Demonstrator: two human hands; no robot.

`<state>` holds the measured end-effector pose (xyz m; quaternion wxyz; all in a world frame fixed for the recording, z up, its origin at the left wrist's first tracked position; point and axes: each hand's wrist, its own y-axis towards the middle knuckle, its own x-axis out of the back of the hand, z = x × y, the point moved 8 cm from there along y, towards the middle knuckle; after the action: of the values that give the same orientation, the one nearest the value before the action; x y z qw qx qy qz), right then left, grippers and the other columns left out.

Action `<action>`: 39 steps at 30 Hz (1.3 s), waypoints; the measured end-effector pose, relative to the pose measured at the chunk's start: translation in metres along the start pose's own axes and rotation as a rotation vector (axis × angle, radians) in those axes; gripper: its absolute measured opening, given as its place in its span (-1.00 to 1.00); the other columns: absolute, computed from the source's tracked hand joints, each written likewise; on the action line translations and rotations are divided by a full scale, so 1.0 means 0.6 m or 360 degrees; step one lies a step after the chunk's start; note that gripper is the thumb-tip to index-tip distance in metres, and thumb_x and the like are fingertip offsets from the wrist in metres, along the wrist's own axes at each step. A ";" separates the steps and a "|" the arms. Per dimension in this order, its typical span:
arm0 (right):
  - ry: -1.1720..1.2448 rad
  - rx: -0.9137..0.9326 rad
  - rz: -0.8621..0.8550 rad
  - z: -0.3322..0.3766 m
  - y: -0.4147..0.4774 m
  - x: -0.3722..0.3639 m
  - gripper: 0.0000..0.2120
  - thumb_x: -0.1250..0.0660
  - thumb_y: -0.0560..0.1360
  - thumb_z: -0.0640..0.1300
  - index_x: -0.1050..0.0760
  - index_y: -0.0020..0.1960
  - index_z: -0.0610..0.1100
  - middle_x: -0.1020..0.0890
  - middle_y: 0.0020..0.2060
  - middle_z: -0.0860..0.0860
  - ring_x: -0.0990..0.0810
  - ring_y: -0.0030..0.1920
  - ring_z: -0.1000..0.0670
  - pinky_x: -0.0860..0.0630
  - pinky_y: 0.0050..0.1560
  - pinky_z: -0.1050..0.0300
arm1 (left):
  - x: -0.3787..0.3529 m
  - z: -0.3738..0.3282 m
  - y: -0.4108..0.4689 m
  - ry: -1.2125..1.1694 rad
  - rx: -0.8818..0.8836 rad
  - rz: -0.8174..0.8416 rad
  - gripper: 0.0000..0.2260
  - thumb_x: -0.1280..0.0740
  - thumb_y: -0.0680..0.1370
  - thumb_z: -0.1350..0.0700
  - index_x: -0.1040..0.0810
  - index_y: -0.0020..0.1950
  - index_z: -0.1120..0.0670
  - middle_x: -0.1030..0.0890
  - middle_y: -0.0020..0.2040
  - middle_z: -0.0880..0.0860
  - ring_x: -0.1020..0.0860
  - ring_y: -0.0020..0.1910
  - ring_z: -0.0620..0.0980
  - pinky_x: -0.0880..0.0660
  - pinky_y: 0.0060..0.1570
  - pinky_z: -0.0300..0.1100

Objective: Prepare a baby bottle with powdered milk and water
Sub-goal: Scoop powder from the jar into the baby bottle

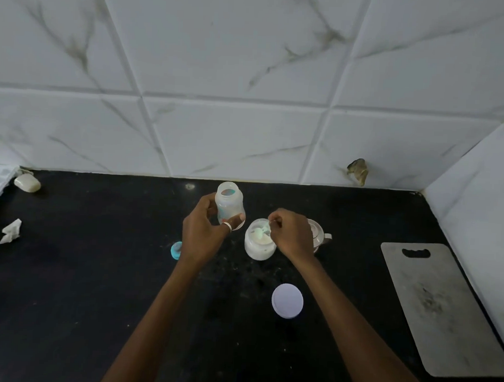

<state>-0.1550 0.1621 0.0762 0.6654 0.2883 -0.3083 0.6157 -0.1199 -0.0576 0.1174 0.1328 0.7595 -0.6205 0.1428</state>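
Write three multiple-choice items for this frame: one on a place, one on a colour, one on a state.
1. Where is the round lid relative to the powder jar? A) screwed on it B) on the counter, nearer the person C) under it
2. What colour is the counter? A) black B) white C) green
3. How is the baby bottle? A) capped, lying down B) open-topped, held by the left hand C) standing untouched

Answers: 1 B, it lies loose below the jar in view; 2 A, the surface is dark throughout; 3 B, its mouth gapes and fingers wrap it, while the right hand pinches a scoop over the jar.
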 end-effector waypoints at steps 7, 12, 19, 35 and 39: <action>-0.0625 0.0112 0.0344 0.016 0.018 -0.066 -0.72 -0.33 0.54 -0.19 -0.67 0.19 0.00 -0.71 0.09 -0.10 -0.65 0.13 -0.18 -0.56 0.02 -0.02 | 0.003 0.014 0.002 -0.0023 0.0025 -0.0013 -0.44 -0.60 0.46 0.10 -0.51 0.41 0.08 -0.62 0.26 -0.06 -0.59 0.20 -0.11 -0.47 0.09 -0.45; -0.0729 0.0114 0.0412 0.012 0.022 -0.086 -0.71 -0.32 0.55 -0.17 -0.66 0.22 0.00 -0.69 0.12 -0.11 -0.66 0.15 -0.18 -0.56 0.05 -0.03 | 0.009 0.020 0.004 -0.0005 0.0033 -0.0046 -0.46 -0.61 0.46 0.12 -0.52 0.40 0.07 -0.65 0.28 -0.01 -0.62 0.22 -0.06 -0.52 0.10 -0.39; -0.0716 0.0167 0.0329 0.012 0.023 -0.081 -0.68 -0.35 0.55 -0.14 -0.64 0.28 0.04 -0.70 0.13 -0.08 -0.65 0.15 -0.15 -0.56 0.08 -0.04 | 0.004 0.024 0.002 -0.0004 0.0042 -0.0026 -0.45 -0.60 0.46 0.15 -0.51 0.40 0.08 -0.64 0.29 -0.03 -0.60 0.23 -0.09 -0.54 0.17 -0.33; -0.0510 0.0303 0.0053 0.017 0.010 -0.018 -0.73 -0.37 0.55 -0.16 -0.67 0.22 -0.01 -0.72 0.08 -0.03 -0.66 0.11 -0.10 -0.52 -0.05 0.06 | -0.012 -0.012 -0.016 -0.0024 -0.0003 -0.0006 -0.42 -0.62 0.44 0.11 -0.52 0.41 0.08 -0.63 0.22 -0.09 -0.60 0.13 -0.17 -0.46 0.01 -0.51; -0.0467 0.0342 0.0020 0.023 -0.003 0.000 -0.80 -0.34 0.59 -0.11 -0.67 0.17 -0.06 -0.71 0.04 -0.04 -0.65 0.08 -0.10 -0.55 -0.06 0.01 | -0.011 -0.016 -0.021 -0.0013 -0.0020 -0.0012 -0.43 -0.61 0.44 0.14 -0.51 0.41 0.10 -0.65 0.28 0.00 -0.61 0.20 -0.08 -0.48 0.07 -0.45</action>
<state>-0.1539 0.1515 0.0848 0.5748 0.4426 -0.3363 0.6005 -0.1090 -0.0456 0.1236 0.1358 0.7617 -0.6190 0.1353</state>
